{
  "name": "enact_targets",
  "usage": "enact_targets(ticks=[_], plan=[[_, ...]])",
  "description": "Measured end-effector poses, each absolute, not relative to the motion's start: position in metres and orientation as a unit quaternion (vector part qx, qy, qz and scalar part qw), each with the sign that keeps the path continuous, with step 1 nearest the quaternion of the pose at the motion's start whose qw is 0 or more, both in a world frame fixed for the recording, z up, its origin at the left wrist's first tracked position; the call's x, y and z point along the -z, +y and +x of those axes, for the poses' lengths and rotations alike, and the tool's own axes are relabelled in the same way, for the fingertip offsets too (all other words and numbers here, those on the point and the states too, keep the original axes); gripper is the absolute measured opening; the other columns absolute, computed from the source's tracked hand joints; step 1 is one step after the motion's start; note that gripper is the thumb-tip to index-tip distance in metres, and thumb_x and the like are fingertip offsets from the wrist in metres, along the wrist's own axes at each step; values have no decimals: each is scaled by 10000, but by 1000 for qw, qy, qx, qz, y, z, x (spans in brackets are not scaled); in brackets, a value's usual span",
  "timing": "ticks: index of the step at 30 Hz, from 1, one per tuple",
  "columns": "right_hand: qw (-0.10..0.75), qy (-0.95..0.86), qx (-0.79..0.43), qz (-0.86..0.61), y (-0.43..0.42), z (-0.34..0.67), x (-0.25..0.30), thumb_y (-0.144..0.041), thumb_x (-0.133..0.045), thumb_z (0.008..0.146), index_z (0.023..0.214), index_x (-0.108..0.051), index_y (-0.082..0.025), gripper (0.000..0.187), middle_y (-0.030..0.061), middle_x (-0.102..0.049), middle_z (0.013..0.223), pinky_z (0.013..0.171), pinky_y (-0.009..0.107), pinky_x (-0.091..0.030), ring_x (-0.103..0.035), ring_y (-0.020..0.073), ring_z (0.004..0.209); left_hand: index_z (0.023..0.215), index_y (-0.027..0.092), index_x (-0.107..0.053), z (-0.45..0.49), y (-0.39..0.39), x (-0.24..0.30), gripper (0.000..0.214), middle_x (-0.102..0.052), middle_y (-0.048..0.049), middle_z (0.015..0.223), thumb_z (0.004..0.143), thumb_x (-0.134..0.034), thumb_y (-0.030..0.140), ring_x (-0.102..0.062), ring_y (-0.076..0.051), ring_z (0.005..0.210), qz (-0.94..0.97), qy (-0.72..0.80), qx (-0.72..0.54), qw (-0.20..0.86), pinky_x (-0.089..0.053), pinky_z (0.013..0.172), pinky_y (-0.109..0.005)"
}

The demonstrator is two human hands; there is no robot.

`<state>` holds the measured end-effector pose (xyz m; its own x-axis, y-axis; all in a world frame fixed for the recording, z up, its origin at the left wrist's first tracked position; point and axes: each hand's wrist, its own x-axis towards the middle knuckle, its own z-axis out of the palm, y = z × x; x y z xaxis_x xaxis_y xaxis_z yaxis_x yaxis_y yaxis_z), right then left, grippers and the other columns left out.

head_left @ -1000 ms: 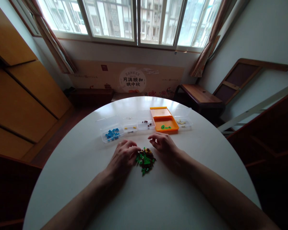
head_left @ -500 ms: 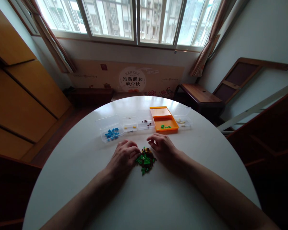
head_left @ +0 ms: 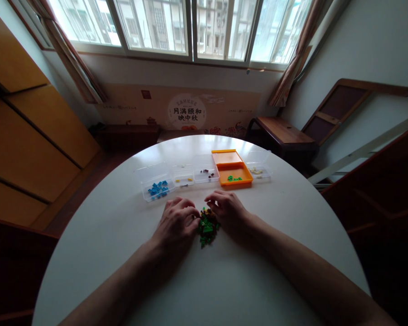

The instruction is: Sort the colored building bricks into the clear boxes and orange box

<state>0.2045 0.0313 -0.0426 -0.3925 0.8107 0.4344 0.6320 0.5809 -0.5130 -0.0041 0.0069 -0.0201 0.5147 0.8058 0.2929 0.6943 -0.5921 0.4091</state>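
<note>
A small heap of toy bricks, green, dark brown and some yellow, lies on the table between my two hands. My left hand rests at the heap's left edge, its fingers curled in and the tips against the bricks. Whatever those fingertips pinch, if anything, is too small to make out. Just above the heap's upper right side, my right hand is bent, with a gap between thumb and forefinger. I see nothing held in it.
Behind the hands stands a row of opened boxes: a clear box of blue bricks, a clear box with yellow pieces, another with dark pieces, an orange box with green pieces, and a clear box with cream pieces. The round white table carries everything.
The left edge of the heap has shifted right, so the heap is narrower, with my left fingers against it. My right hand has moved slightly left.
</note>
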Motion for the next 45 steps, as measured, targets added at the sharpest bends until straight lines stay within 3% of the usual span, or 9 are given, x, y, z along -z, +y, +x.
enact_targets(ticks=[21, 29, 35, 45], plan=[[341, -832, -152, -411, 29, 203, 41, -139, -579, 835, 871, -686, -189, 123, 23, -682, 812, 648, 206, -430, -597, 114, 656, 786, 196, -668, -2, 12, 24, 211, -663, -40, 908, 882, -521, 313, -543, -195, 909, 839, 444, -262, 171, -392, 896, -390], [358, -856, -132, -347, 25, 197, 43, -287, -638, 815, 812, -671, -200, 93, 4, -648, 726, 573, 194, -396, -567, 98, 598, 775, 183, -650, -5, 16, 27, 211, -645, -54, 872, 865, -532, 333, -568, -192, 892, 793, 452, -335, 232, -458, 839, -334], [343, -870, -72, -348, 25, 195, 45, -352, -569, 895, 791, -662, -205, 203, 9, -656, 732, 562, 196, -367, -561, 86, 590, 783, 193, -669, -3, 14, 28, 206, -653, -48, 864, 864, -543, 334, -568, -195, 886, 795, 454, -343, 211, -454, 846, -345], [340, -862, -76, -369, 28, 196, 38, -304, -563, 908, 822, -680, -199, 179, 22, -666, 757, 611, 205, -396, -583, 103, 637, 833, 217, -690, -15, 15, 23, 171, -667, -44, 893, 851, -534, 286, -556, -232, 927, 803, 494, -317, 103, -393, 890, -408]])
